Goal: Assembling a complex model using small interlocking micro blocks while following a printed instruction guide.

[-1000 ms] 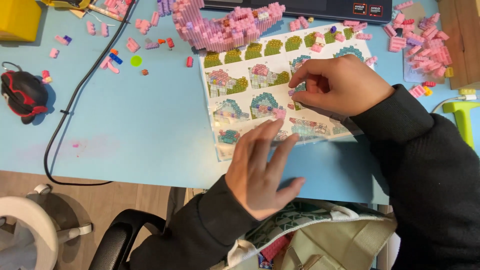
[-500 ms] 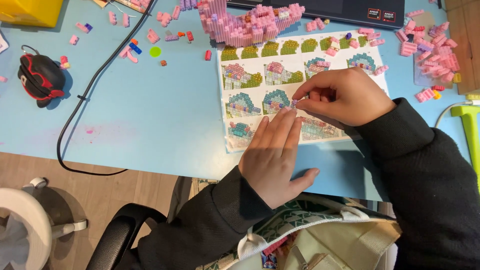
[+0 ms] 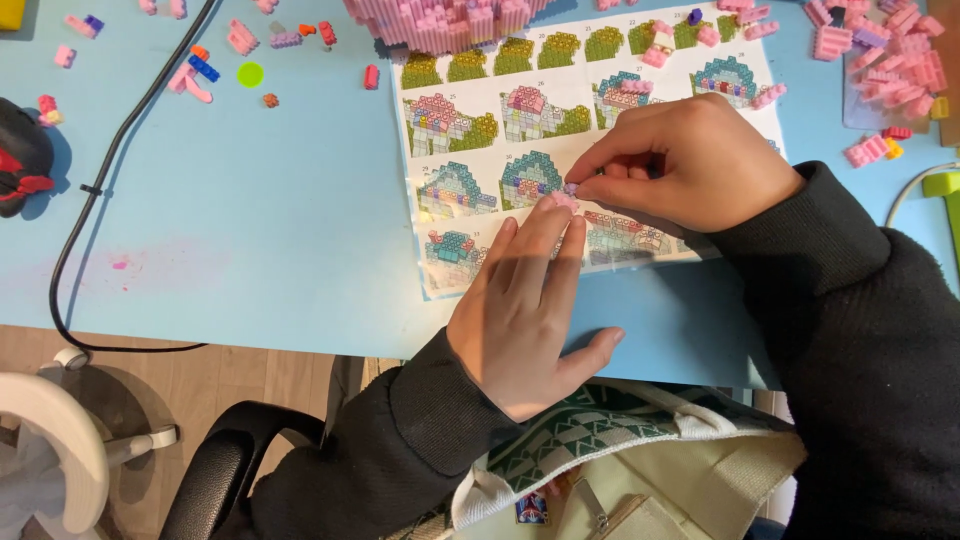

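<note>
My left hand point(image 3: 530, 305) lies flat, fingers spread, on the lower edge of the instruction sheet point(image 3: 560, 150), pinning it to the blue table point(image 3: 260, 230); its fingertips touch a small pink brick point(image 3: 563, 200). My right hand point(image 3: 690, 165) is curled, thumb and forefinger pinched on a tiny purple piece point(image 3: 571, 187) just above that brick, held low so I can line them up. The big pink brick build point(image 3: 440, 18) sits at the sheet's top edge, with loose bricks point(image 3: 880, 70) to the right.

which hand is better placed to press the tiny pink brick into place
Probably the right hand: its fingertips already pinch at the tiny pink brick over the printed instruction sheet, while the left hand lies flat, steadying.
</note>
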